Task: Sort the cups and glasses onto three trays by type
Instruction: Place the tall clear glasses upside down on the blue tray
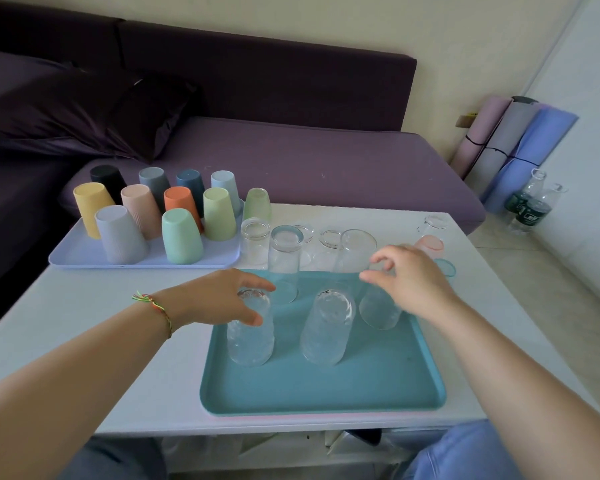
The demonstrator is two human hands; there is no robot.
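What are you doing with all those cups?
A person is sorting cups. Colourful plastic cups stand upside down on the pale tray. Clear glasses go on the teal tray: the left hand holds one textured glass there, and the right hand hovers by a tall glass. More glasses wait on the table.

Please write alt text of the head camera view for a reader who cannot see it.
A person's left hand holds an upside-down clear glass on a teal tray; the right hand hovers open. Behind, coloured cups stand on a lilac tray.
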